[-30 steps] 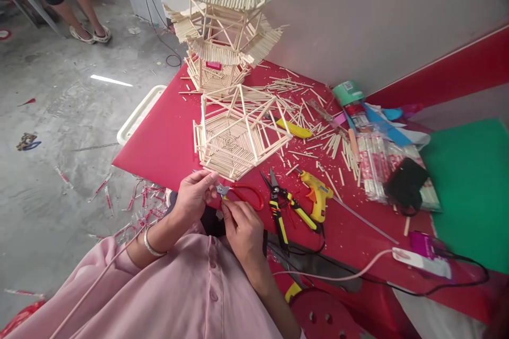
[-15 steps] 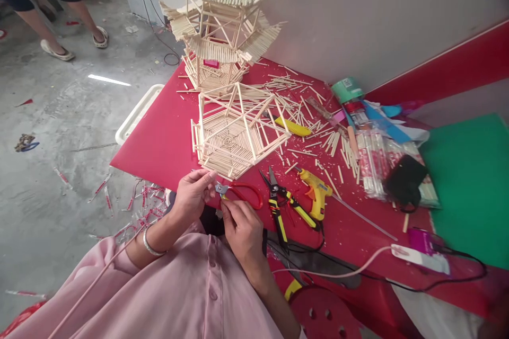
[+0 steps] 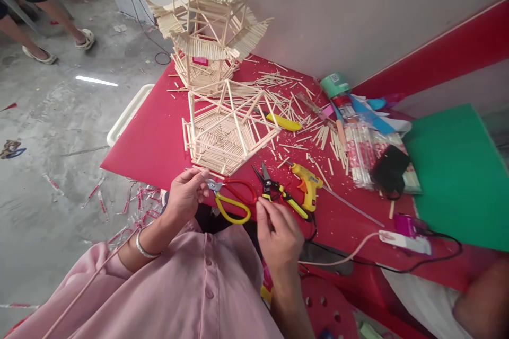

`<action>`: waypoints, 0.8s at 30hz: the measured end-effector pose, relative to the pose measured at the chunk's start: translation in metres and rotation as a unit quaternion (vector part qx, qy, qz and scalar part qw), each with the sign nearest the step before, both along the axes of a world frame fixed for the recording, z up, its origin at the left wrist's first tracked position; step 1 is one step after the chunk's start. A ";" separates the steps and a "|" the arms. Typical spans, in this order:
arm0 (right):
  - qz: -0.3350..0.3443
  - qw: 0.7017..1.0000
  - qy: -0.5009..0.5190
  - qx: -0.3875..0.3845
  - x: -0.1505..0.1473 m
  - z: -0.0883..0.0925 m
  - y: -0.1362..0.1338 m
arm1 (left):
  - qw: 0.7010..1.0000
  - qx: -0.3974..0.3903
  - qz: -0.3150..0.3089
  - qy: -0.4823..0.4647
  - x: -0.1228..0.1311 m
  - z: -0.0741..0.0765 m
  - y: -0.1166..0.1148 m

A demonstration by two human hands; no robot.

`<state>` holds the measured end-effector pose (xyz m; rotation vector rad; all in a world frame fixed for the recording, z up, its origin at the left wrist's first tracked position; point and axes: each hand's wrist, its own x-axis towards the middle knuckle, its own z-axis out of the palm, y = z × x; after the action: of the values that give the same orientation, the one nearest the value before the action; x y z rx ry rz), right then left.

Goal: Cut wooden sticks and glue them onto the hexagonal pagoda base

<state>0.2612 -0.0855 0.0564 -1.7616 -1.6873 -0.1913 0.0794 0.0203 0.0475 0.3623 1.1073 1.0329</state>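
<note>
Now, right hand (image 3: pixel 280 233): thumb and forefinger meet just beside the pruning shears (image 3: pixel 268 184); I cannot tell whether anything fine sits in the pinch. A light touch seems best, clear of the shears' parted blades.
Left hand (image 3: pixel 185 193): fingertips drawn together, apparently gripping a pale stick (image 3: pixel 217 175). A firm pinch close to its end should keep it from rolling.
Scissors (image 3: pixel 217 186): at the near edge of the red table (image 3: pixel 135 143), blade end by the left fingertips, red and yellow handles spread apart. Keeping skin off the edges matters more than speed.
Glue gun (image 3: pixel 308 185): lying beyond the shears; it may be hot, so reaching around its nozzle is wiser.
Stick frame (image 3: pixel 221 140): on the table just past the left hand, hexagonal base, slender struts above. It is probably best handled by the base.
Loose sticks (image 3: pixel 328 135): scattered farther off, a yellow cutter (image 3: pixel 283 123) near them.
Stick tower (image 3: pixel 207 45): behind the frame, roofed in tiers; small, slow elbow movements would spare it.
Floor beyond: another person's legs (image 3: pixel 59 16).
</note>
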 end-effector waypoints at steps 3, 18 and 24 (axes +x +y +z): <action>-0.108 0.994 -0.021 -0.003 0.035 0.000 -0.009 | 1.000 0.015 0.004 0.006 0.000 0.001 0.000; -0.342 0.869 0.231 -0.272 0.151 -0.038 0.020 | 0.999 0.035 0.012 -0.005 0.004 -0.004 -0.004; -0.295 0.837 0.460 0.024 0.123 -0.016 0.005 | 1.000 0.026 0.001 -0.012 0.002 -0.003 -0.004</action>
<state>0.3840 -0.0810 0.0402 -1.8331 -0.4328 0.3122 0.0814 0.0164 0.0445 0.3901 1.0613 1.0668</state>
